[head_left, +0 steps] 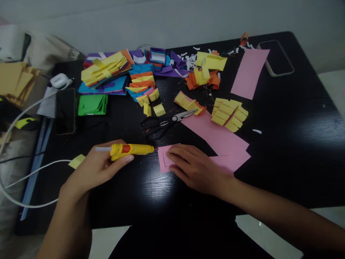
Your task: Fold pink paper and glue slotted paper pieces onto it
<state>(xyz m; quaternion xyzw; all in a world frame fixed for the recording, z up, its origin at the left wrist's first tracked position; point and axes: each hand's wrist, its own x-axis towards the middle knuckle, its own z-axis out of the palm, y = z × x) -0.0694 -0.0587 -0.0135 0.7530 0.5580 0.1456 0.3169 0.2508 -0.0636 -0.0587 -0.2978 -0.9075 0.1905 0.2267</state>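
My left hand [94, 167] is wrapped round a yellow hot glue gun [141, 149] with a glue stick [102, 149] poking out of its back end. The gun's tip meets, or almost meets, the left edge of a small pink paper piece [162, 163]. On that piece, thin lines form a rectangle partly hidden by my fingers. My right hand [194, 167] lies over the piece with its fingers stretched out and flat. Larger pink sheets [215, 138] spread behind and under my right wrist. Black-handled scissors [164, 123] lie just beyond, blades pointing right.
Folded paper bundles, including yellow [110, 68] and green [92, 104], crowd the back left of the black table [291, 144]. Yellow strips [229, 113], white scraps [190, 62] and a pink sheet [249, 73] lie farther right. Phone [66, 111] and white cable [35, 172] are left.
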